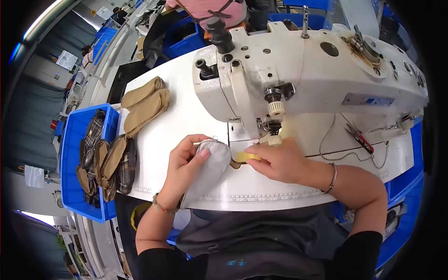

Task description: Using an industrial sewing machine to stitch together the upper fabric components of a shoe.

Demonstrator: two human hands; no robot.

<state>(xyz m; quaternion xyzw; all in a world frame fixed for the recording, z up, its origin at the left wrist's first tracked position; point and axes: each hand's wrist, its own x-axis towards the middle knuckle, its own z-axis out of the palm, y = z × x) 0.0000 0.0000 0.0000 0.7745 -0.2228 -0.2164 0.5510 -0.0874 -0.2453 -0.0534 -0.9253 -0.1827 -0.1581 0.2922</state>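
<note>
My left hand (pixel 186 161) grips a pale grey, rounded fabric piece (pixel 210 170) with a dark edge, thumb on top, left of the needle area. My right hand (pixel 275 158) pinches a small yellow piece (pixel 245 155) beside the grey piece, below the needle area of the white sewing machine (pixel 289 60). The exact shape of the yellow piece is hidden by my fingers. The white worktop (pixel 261 196) carries a printed scale along its front edge.
At left stand stacked tan sole-shaped pieces (pixel 144 107) and a blue bin (pixel 70 168) of plaid and tan pieces. Red-handled snips (pixel 361 140) and loose cord lie at right. Behind the machine are more blue bins (pixel 182 42) and a person in pink (pixel 210 9).
</note>
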